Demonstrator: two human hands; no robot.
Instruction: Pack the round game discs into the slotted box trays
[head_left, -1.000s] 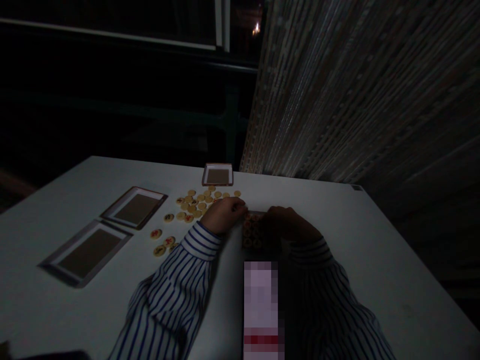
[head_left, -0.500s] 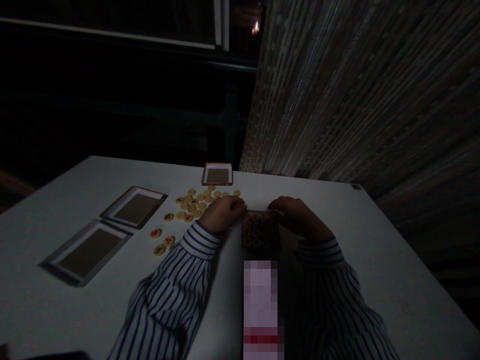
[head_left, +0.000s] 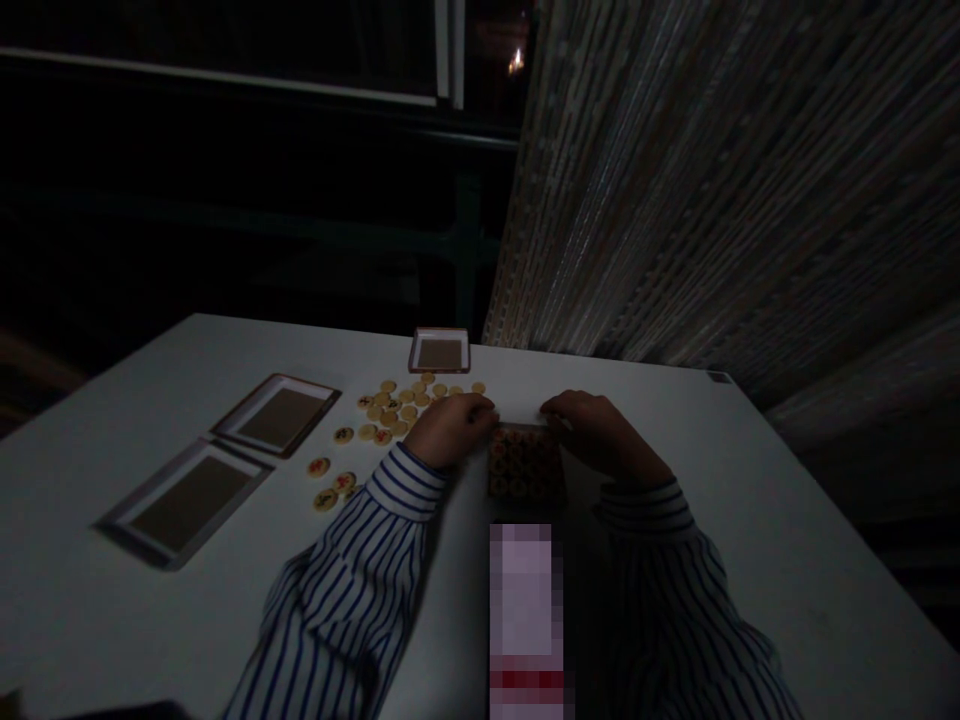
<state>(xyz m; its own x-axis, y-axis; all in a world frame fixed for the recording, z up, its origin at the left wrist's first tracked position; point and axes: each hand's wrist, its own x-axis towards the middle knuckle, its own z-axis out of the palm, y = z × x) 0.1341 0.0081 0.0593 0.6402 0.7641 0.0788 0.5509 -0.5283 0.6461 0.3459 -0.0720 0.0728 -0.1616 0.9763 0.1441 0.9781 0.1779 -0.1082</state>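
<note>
A small box stands on the white table in front of me, filled with rows of round Chinese chess pieces in deep shadow. At its far left corner is my left hand, fingers curled and tips pinched together. My right hand mirrors it at the far right corner, also closed. A pale strip shows between both sets of fingertips along the far edge; whether it is film or the rim, I cannot tell. Loose chess pieces lie scattered beyond and left of my left hand, some showing red or black characters.
Two shallow open trays lie at the left of the table. A smaller box lid or tray is near the far edge. String curtains hang behind on the right. A blurred-out patch covers the near middle.
The view has shifted slightly, so everything sits a little further right. Both hands keep nearly the same place at the box's far corners, and the pieces have not moved.
</note>
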